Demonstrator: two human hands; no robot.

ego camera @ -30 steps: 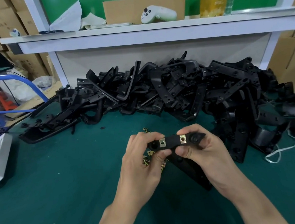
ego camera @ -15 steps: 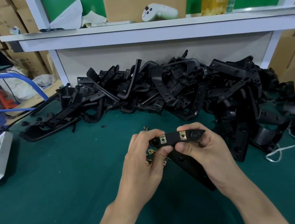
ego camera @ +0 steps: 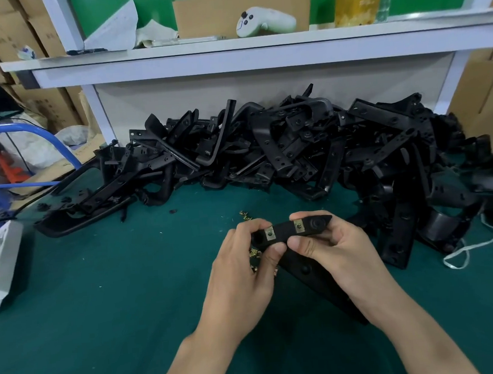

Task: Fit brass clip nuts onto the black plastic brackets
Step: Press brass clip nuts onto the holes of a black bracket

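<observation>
While both hands work in front of the heap, this is how things stand.

Bracket in hand: a black bracket is held up above the green table, level, its pointed end toward the right.
Left hand: the left hand pinches the bracket's left end, thumb below and fingers over the top.
Right hand: the right hand grips the right half, thumb pressed on the near edge.
Done: two brass nuts show seated on this bracket, the left nut and the right nut, so this piece looks fitted or close to it.
Left to do: a big pile of brackets lies along the back of the table; I see no brass on any of them, so most of the job seems still ahead.
Supply: loose nuts lie on the table just under the left hand, with a couple more a little farther back.
Hidden: the left hand covers most of the loose nuts, so their number is unclear; whether the bracket's left end has another slot is masked by fingers.
Hard to tell: a second black piece lies beneath the hands; whether it is part of the same bracket I cannot say.
Cut off: the pile runs out of sight at the right edge.
</observation>
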